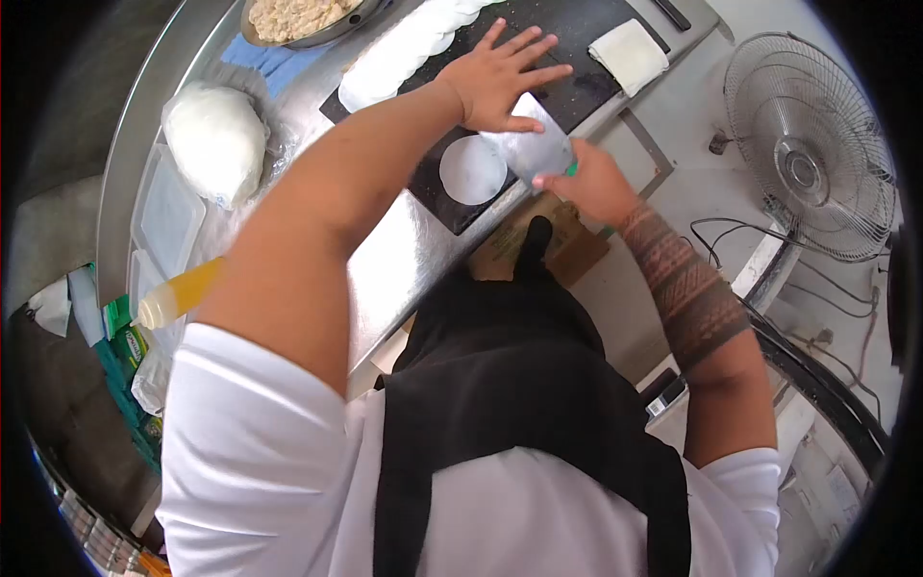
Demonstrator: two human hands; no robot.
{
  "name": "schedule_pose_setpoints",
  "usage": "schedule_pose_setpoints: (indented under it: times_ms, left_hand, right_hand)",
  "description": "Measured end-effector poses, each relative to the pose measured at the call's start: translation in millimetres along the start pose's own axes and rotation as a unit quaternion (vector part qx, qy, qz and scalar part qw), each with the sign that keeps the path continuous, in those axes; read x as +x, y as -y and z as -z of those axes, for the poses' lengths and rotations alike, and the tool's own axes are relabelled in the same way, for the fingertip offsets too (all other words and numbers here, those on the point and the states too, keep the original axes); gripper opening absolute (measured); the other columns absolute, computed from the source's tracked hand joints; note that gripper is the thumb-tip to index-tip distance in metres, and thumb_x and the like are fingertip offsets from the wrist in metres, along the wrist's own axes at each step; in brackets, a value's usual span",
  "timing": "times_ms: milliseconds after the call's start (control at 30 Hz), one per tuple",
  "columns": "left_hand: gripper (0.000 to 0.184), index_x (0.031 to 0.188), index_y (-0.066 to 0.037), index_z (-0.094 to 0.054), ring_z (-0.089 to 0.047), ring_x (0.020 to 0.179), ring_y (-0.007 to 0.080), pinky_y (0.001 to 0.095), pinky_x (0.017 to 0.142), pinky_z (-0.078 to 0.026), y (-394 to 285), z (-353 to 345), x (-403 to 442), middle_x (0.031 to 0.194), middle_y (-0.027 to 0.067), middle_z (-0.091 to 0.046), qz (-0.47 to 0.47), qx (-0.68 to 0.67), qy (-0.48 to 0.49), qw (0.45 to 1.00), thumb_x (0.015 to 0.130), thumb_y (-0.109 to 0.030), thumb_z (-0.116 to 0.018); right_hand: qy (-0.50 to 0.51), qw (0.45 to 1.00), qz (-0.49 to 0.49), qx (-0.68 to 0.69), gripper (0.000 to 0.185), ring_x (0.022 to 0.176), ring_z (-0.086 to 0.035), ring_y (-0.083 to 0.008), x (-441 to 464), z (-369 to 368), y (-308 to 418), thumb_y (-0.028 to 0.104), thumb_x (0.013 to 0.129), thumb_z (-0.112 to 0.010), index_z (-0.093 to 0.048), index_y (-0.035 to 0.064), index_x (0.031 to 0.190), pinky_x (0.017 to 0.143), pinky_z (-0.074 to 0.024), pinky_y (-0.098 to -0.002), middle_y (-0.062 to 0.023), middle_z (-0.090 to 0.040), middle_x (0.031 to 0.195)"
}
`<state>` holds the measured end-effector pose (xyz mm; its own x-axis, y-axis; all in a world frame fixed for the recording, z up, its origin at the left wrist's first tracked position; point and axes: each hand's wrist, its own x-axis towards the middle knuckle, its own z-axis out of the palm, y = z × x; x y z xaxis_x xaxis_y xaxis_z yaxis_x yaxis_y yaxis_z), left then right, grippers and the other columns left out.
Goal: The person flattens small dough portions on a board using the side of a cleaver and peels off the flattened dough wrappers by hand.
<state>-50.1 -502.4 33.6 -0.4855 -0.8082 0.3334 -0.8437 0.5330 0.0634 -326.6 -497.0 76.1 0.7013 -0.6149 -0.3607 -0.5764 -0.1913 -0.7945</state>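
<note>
My right hand (598, 185) is closed round the handle of a cleaver (540, 144), with a bit of green showing by the fingers. The broad shiny blade lies flat over the black board (586, 91). My left hand (505, 77) is spread with its fingers apart, its thumb and heel over the blade; whether it presses on it I cannot tell. Beside the blade, a thin white dough round (473, 170) rests on the board near its front corner. What lies under the blade is hidden. Farther back stretches a long row of overlapping white dough pieces (409, 53).
A folded white cloth (628, 58) lies at the board's right end. On the metal table (389, 260) stand a bowl of chunky filling (298, 17), a bagged white mass (216, 144), clear containers (168, 212) and a yellow-filled bottle (178, 293). A fan (803, 159) stands right.
</note>
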Motion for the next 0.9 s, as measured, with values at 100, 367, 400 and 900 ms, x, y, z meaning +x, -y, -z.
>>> schedule_pose_setpoints:
  times_ms: [100,367,400,900]
  left_hand:
    - [0.101,0.170,-0.032,-0.035,-0.023,0.164,0.0453,0.0713,0.129,-0.015,-23,13,-32,0.179,0.0208,-0.024,-0.013,-0.062,0.051,0.997,0.086,-0.072,-0.072]
    - [0.096,0.170,-0.035,-0.037,-0.023,0.164,0.0444,0.0724,0.128,-0.016,-29,-10,2,0.179,0.0164,-0.025,0.006,-0.017,0.068,0.998,0.088,-0.078,-0.063]
    - [0.095,0.170,-0.035,-0.036,-0.023,0.164,0.0439,0.0719,0.129,-0.016,-20,-14,6,0.179,0.0160,-0.025,0.015,-0.003,0.057,0.998,0.089,-0.078,-0.063]
    - [0.096,0.169,-0.032,-0.038,-0.026,0.163,0.0433,0.0702,0.129,-0.017,-51,-7,-13,0.178,0.0184,-0.028,0.012,-0.072,0.085,0.994,0.087,-0.075,-0.066]
  right_hand:
    - [0.027,0.998,-0.050,-0.024,0.060,0.110,-0.074,-0.0383,-31,-39,-2,0.036,0.088,-0.088,-0.067,-0.0020,0.130,0.096,-0.0561,-0.0476,-0.0226,-0.076,0.118]
    - [0.015,0.998,-0.042,0.041,0.060,0.106,-0.074,-0.0266,-18,-7,-23,0.034,0.090,-0.088,-0.066,-0.0031,0.132,0.094,-0.0569,-0.0403,-0.0181,-0.078,0.113]
    - [0.016,0.999,-0.036,0.025,0.057,0.105,-0.074,-0.0276,-6,5,-17,0.031,0.090,-0.088,-0.066,-0.0033,0.130,0.093,-0.0572,-0.0409,-0.0188,-0.078,0.113]
    - [0.019,0.997,-0.043,0.054,0.065,0.111,-0.073,-0.0388,-43,-34,-40,0.042,0.088,-0.088,-0.067,-0.0022,0.131,0.098,-0.0553,-0.0464,-0.0232,-0.075,0.117]
